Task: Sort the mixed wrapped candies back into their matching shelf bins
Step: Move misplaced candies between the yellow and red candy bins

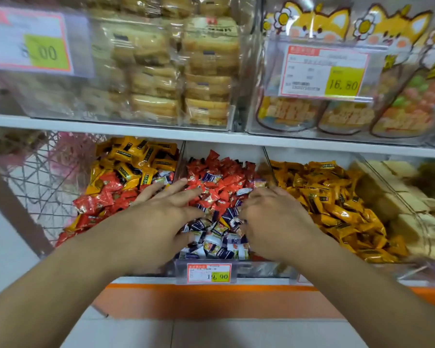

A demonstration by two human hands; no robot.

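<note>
**Two hands reach into a mixed candy bin on a shop shelf**

A person's bare arms stretch toward the lower shelf, where clear bins hold wrapped candies. In the left bin (pixel 91 172), yellow-and-black candies (pixel 136 156) are heaped at the back with red candies (pixel 98 202) in front of them. The left hand (pixel 166 204) lies palm down, fingers straight and spread, over the divider between this bin and the middle bin (pixel 181 266); it grips nothing. The middle bin holds red candies (pixel 219 169) toward the back and blue-and-white candies (pixel 216 242) at the front, the two kinds mingling where the hands meet. A price tag (pixel 208 272) reading 19.90 is clipped to its front edge. The right hand (pixel 269 214) rests on the pile with its fingers curled down into the wrappers; whether it holds a piece cannot be told. Just beside it, the right bin (pixel 268 156) is filled with orange candies (pixel 337 197). On the upper shelf (pixel 111 126) stand packets of biscuits (pixel 206 71) and bags printed with cartoon foxes (pixel 312 21).
</note>
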